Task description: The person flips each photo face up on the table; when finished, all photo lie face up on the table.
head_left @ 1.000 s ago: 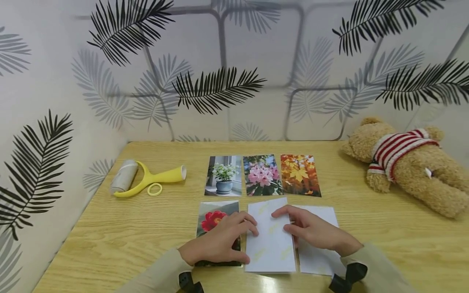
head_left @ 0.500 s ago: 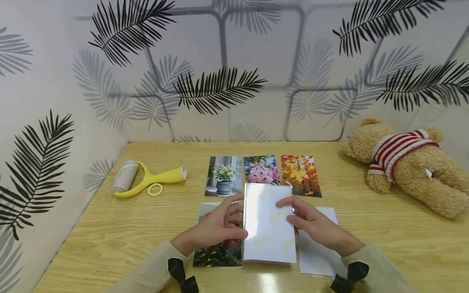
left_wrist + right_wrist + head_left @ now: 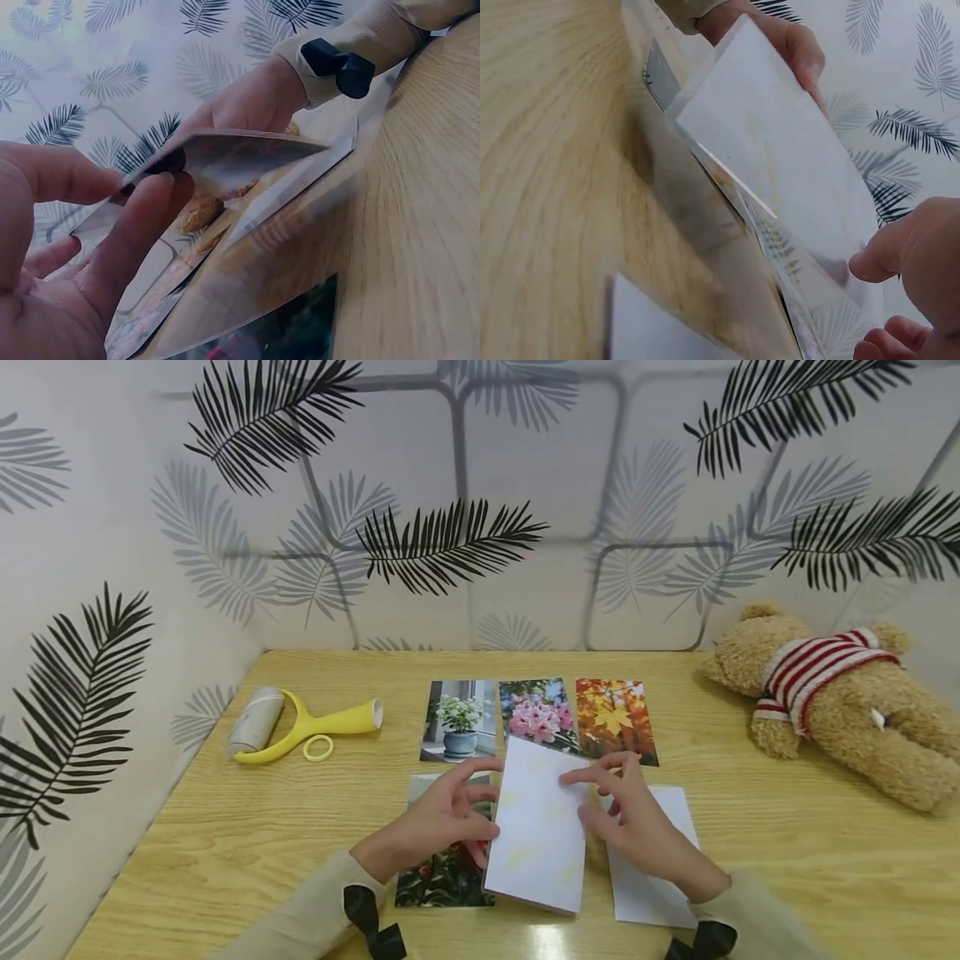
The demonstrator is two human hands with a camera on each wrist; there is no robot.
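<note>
A photo card is raised and tilted over the table, its white back with faint yellow marks turned up. My left hand pinches its left edge between thumb and fingers; in the left wrist view some of those fingers lie against the card. My right hand is at the card's right side, index fingertip by the white back and thumb near the edge. In the right wrist view its other fingers hang loosely bent, off the card. Below my left hand lies a red-flower photo, partly covered. A white-backed card lies under my right hand.
Behind stand in a row a potted-plant photo, a pink-flower photo and an autumn-leaf photo, all lying flat. A yellow slingshot-shaped holder with a grey roll and a yellow ring lie left. A teddy bear lies right.
My hands have lifted the white-backed card off the table, and it has since turned askew. My left hand has moved to its left edge. My right fingers have risen and loosened.
</note>
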